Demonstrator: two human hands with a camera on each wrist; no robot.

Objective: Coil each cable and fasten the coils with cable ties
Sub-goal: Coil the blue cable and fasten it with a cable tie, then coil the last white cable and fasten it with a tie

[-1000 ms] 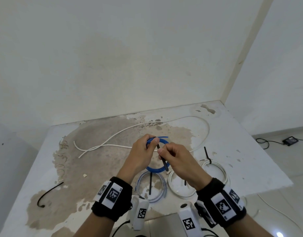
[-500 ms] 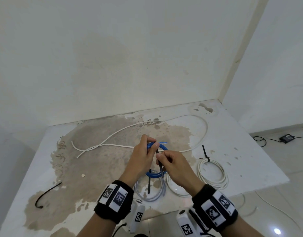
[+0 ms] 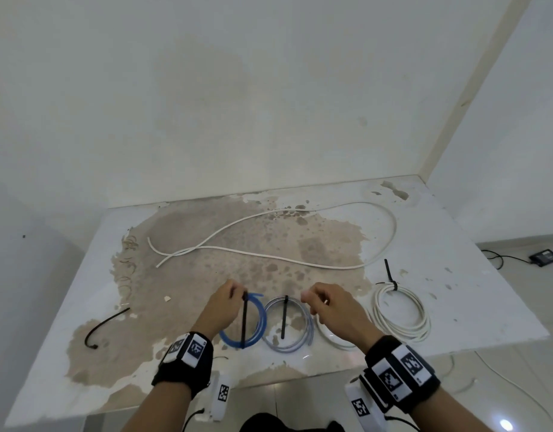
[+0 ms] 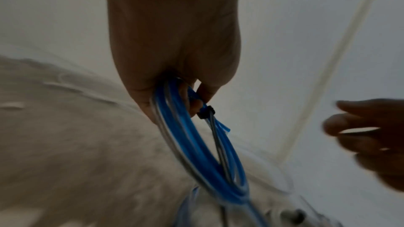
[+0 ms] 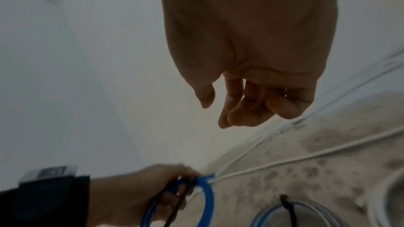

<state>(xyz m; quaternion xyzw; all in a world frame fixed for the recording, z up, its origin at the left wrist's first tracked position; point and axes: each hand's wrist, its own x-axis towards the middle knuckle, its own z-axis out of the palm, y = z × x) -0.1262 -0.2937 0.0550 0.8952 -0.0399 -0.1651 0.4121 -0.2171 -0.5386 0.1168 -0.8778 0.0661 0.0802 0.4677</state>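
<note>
My left hand [image 3: 234, 293] grips the top of a blue cable coil [image 3: 260, 319], which hangs low over the table near its front edge. A black cable tie [image 3: 244, 319] is closed round the coil, its tail pointing down. In the left wrist view the fingers [image 4: 192, 108] curl round the blue coil [image 4: 196, 144] beside the tie's head [image 4: 205, 111]. My right hand [image 3: 312, 299] hovers apart to the right, fingers loosely curled and empty, as the right wrist view [image 5: 240, 106] also shows. A loose white cable [image 3: 269, 260] lies uncoiled behind the hands.
A clear coil [image 3: 300, 335] with a black tie [image 3: 283, 316] lies between my hands. A tied white coil [image 3: 403, 316] lies right; another white coil [image 3: 331, 338] is partly under my right wrist. A spare black tie [image 3: 103, 322] lies left. The table [image 3: 456, 275] abuts walls.
My right hand has let go of the tie's tail and moved right. My left hand has carried the blue coil down and to the left, beside the clear coil.
</note>
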